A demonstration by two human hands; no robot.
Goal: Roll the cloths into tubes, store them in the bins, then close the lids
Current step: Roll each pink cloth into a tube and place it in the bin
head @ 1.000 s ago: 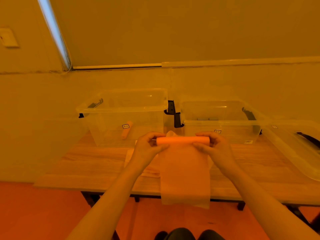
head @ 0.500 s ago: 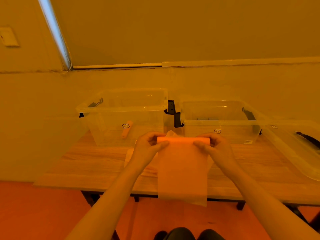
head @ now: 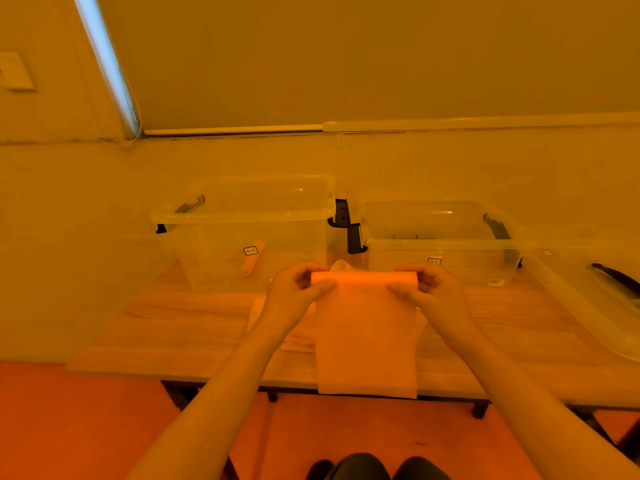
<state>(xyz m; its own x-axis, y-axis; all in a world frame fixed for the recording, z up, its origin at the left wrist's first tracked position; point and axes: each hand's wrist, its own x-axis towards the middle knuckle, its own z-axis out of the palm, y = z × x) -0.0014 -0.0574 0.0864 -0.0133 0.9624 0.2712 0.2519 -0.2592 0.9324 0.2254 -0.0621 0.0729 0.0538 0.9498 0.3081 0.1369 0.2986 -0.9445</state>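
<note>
Both hands, left hand (head: 298, 289) and right hand (head: 431, 289), pinch the rolled top of the cloth (head: 365, 327). Its loose end hangs over the table (head: 194, 323) edge

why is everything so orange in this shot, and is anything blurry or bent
Head view: a strong amber cast tints everything, so true colours can't be judged; only the strip of light at upper left looks bluish-white. The wide lens bows that strip and the table edge. The cloth, left hand and right hand look fairly sharp; the clear bins show faint glare.
</note>
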